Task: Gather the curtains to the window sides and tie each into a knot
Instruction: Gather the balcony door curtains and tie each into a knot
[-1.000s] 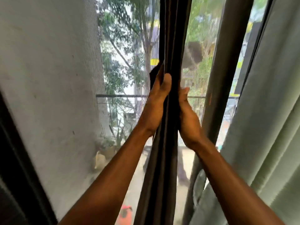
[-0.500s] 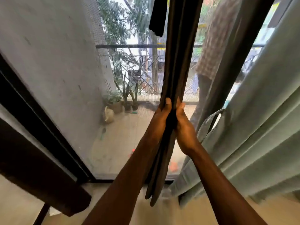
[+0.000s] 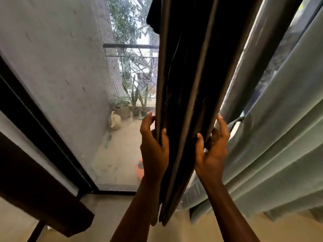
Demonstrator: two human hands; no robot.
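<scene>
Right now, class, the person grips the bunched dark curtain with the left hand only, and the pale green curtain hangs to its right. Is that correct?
Not only the left. The head view shows both: the left hand grips the left edge of the dark curtain, the right hand its right edge. The pale green curtain does hang to its right.

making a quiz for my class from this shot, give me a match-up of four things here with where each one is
Things:
1 dark curtain
2 pale green curtain
3 watering can
4 right hand

Places:
a on the balcony floor
b far right, beside the dark one
c gripping the dark curtain's right edge
d bunched in the middle of the view

Pairs: 1-d, 2-b, 3-a, 4-c
</scene>
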